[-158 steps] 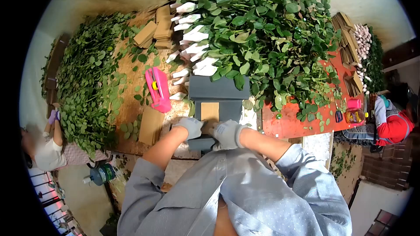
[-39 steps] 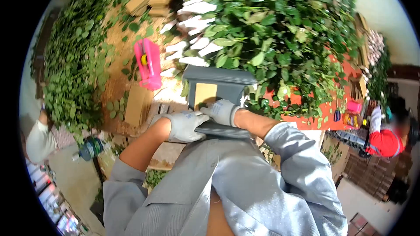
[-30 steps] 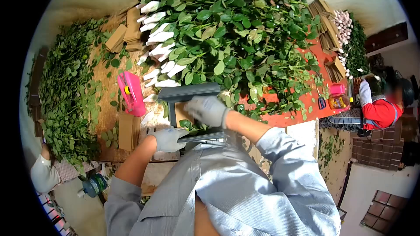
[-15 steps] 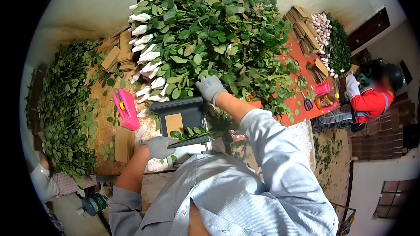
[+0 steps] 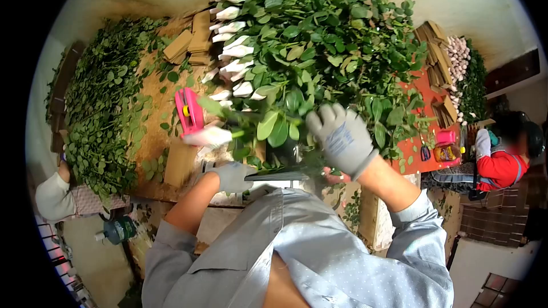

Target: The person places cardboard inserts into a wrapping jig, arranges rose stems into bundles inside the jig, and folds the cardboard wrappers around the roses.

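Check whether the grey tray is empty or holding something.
The grey tray isn't empty: green leaves show just behind its near edge, by the left hand. How full, I cannot tell: foliage hides most of its inside.

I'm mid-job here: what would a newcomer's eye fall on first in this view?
Probably the big heap of leafy stems across the top centre, with white-covered heads jutting from its left side. Next, the bright pink tool just left of the heap, and the grey-gloved right hand in front of the greenery. At the far right, a co-worker's red top also stands out.
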`<state>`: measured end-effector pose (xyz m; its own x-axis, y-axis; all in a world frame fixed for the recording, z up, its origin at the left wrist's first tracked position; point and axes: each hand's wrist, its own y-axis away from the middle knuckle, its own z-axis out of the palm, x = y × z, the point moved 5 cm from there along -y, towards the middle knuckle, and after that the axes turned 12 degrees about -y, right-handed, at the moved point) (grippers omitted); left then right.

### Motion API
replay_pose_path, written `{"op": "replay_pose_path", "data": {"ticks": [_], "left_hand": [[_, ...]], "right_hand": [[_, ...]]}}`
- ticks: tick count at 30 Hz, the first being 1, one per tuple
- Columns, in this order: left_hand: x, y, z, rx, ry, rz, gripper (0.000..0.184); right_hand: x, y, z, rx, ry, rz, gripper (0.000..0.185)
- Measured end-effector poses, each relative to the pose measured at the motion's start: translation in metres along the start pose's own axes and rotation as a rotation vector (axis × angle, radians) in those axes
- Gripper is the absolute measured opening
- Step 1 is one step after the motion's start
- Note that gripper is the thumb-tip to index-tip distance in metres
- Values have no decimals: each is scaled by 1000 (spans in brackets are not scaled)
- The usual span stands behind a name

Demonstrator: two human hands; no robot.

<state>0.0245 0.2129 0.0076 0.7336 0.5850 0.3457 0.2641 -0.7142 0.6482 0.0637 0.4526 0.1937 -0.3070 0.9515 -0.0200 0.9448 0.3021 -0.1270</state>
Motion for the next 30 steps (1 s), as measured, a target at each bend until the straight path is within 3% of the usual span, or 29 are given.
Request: {"op": "replay_pose_path", "data": {"ticks": [1, 3, 5, 7, 10, 13, 14, 16, 19, 23, 29, 30], "left_hand": [[-2, 0, 6, 47, -127, -34, 53], [2, -3, -5, -182, -17, -52, 50], [5, -1, -7, 10, -5, 29, 48], [2, -1, -3, 9, 46, 37, 55], [1, -1, -2, -29, 38, 36, 57], [3, 1, -7, -53, 84, 19, 59], [2, 0, -4, -65, 91, 21, 59], [1, -1, -2, -10, 110, 32, 56], [0, -2, -2, 74, 98, 84, 54], [-1, -3, -4, -114, 156, 49, 62], [-6, 5, -22, -102, 154, 65, 61], [-17, 7, -19, -17, 308, 138, 58]], "right_hand": [[-5, 6, 24, -124, -11, 28, 25], [-7, 16, 76, -363, -95, 71, 23], [0, 30, 144, -492, -149, 129, 37], [5, 42, 194, -657, -178, 109, 42], [0, 39, 209, -824, -186, 146, 38], [-13, 19, 182, -775, -49, 59, 32], [-20, 5, 167, -771, -91, 58, 27], [-40, -19, 156, -536, -300, 14, 27], [-68, -49, 181, -479, -501, -55, 30], [-72, -56, 249, -528, -545, -113, 31], [-77, -42, 259, -581, -578, -265, 38], [-76, -42, 259, -583, -609, -228, 40]]}}
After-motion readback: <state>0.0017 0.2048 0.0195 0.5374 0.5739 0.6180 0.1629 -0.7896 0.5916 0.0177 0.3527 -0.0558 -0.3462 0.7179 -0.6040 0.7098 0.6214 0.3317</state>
